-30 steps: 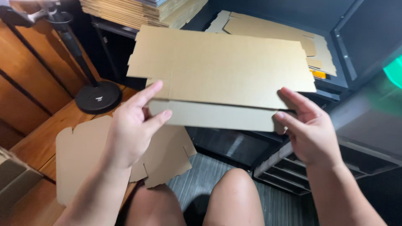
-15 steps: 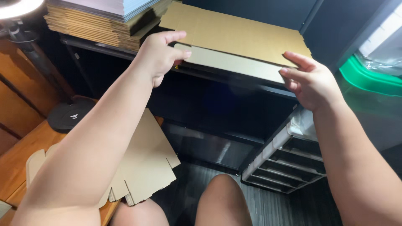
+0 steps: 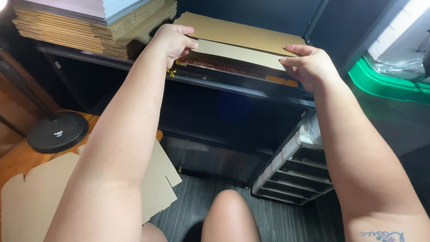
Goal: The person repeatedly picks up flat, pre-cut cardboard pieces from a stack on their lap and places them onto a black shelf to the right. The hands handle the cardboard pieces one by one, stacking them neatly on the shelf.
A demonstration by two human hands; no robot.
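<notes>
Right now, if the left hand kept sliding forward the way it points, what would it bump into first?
Probably the dark back wall behind the shelf; the left hand already grips the folded cardboard sheet, and depth is hard to judge.

Black shelf [image 3: 233, 85]: stack of flat cardboard sheets [image 3: 85, 31] at left, folded cardboard piece [image 3: 242, 42] at centre. Wooden table [image 3: 27, 161]: flat box blank [image 3: 45, 201], round black base [image 3: 57, 132].

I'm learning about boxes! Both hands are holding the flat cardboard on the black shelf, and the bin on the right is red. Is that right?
Not quite. The head view shows the bin is green, not red. The rest holds: the left hand and right hand both grip the flat cardboard on the black shelf.
</notes>
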